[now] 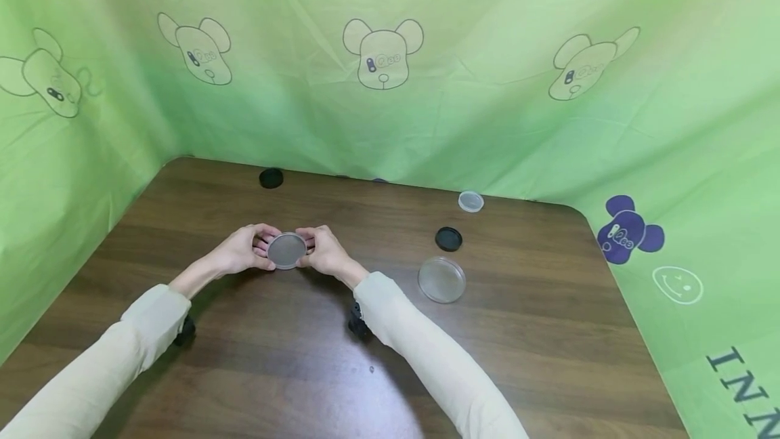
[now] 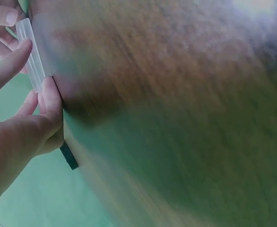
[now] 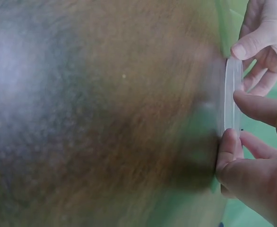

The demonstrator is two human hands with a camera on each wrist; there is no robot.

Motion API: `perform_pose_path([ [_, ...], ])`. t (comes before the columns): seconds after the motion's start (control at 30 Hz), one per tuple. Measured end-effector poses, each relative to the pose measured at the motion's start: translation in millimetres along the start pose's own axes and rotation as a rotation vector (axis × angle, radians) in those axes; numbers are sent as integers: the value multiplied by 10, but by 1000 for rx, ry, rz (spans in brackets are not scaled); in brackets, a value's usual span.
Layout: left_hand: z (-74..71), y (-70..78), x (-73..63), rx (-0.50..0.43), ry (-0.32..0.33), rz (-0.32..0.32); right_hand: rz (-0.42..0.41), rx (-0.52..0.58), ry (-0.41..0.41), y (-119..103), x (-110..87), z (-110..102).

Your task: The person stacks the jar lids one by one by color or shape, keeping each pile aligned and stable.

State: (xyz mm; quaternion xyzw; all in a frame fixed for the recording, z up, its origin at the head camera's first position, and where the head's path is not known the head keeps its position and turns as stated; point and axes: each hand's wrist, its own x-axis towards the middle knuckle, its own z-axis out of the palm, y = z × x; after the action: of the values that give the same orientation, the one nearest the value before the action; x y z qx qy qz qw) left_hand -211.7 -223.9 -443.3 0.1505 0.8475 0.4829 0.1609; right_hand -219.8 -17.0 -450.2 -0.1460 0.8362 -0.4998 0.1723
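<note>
Both hands hold a round, clear petri dish (image 1: 287,251) just above the wooden table, left of the middle in the head view. Thumb and fingers of the left hand (image 1: 246,249) grip its left rim. On the right rim the right hand (image 1: 324,251) pinches it the same way. Seen edge-on in the left wrist view, the petri dish (image 2: 32,56) is shallow, with a ridge along its side. In the right wrist view the petri dish (image 3: 231,97) again shows its edge between the fingertips of both hands.
A larger clear dish (image 1: 441,280) lies right of the hands, with a black round dish (image 1: 449,239) and a small clear dish (image 1: 471,201) behind it. Another black round dish (image 1: 271,178) sits near the table's back edge. Green cloth (image 1: 384,120) hangs around the table (image 1: 274,371).
</note>
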Motion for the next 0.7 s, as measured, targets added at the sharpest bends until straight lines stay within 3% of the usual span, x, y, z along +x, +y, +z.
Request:
perform_pose_path([
  [0.47,33,15,-45,11,-1,-8,-30,-39,1,-26,-64,1],
  [0.7,57,-8,-34,2,4,21,-45,-38,12,-18,-74,-15],
])
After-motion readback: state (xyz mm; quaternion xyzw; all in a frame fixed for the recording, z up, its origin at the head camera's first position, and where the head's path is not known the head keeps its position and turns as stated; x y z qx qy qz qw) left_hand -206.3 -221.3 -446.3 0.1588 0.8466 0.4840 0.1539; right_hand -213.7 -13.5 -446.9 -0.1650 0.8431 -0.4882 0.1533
